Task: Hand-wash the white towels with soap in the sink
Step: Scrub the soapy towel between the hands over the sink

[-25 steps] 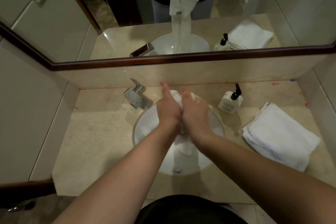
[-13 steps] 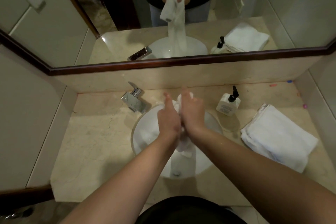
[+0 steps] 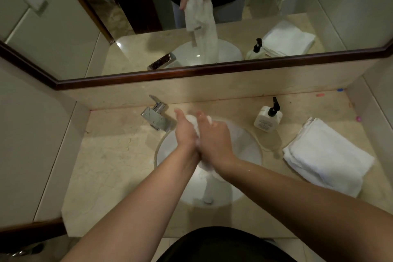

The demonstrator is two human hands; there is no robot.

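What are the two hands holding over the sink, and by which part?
Both the left hand and right hand grip one white towel at its bunched upper end; the rest hangs down into the sink.

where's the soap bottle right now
In the head view the soap bottle stands on the counter right of the sink, between the basin and the folded white towels.

Head camera, close above sink (image 3: 168, 144), facing down-forward.
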